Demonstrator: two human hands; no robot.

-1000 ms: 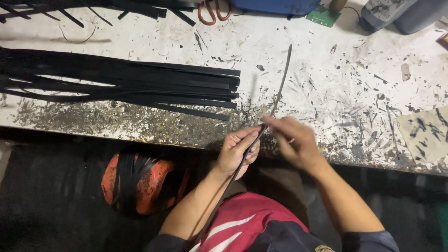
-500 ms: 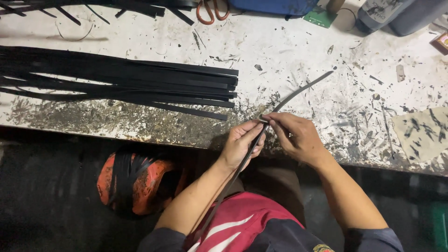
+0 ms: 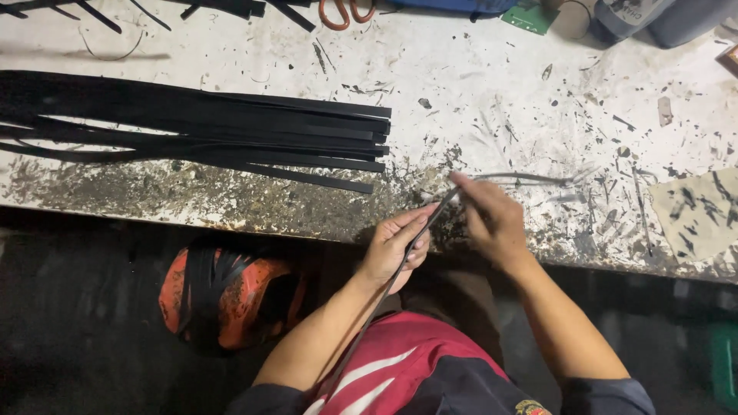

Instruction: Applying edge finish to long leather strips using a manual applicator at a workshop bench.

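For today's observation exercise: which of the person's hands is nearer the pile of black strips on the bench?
Left. The left hand sits just below-right of the black strips; the right hand is farther right.

Bright, even light falls on the white, paint-flecked bench point(image 3: 492, 77) beyond the fingers point(image 3: 415, 230), and its pale top comes close to washing out far from them. Below the fingers, under the bench edge, everything drops into deep shade, so the orange bucket holding black strips point(image 3: 231, 296) only just glows. The flat black strips laid in a bundle point(image 3: 231, 127) to the left of the fingers read as near-solid dark with little detail. The thin dark strip point(image 3: 523, 178) stretching right of the fingers smears into a grey motion blur. Both hands stay fairly sharp and throw soft shadows on the bench edge.
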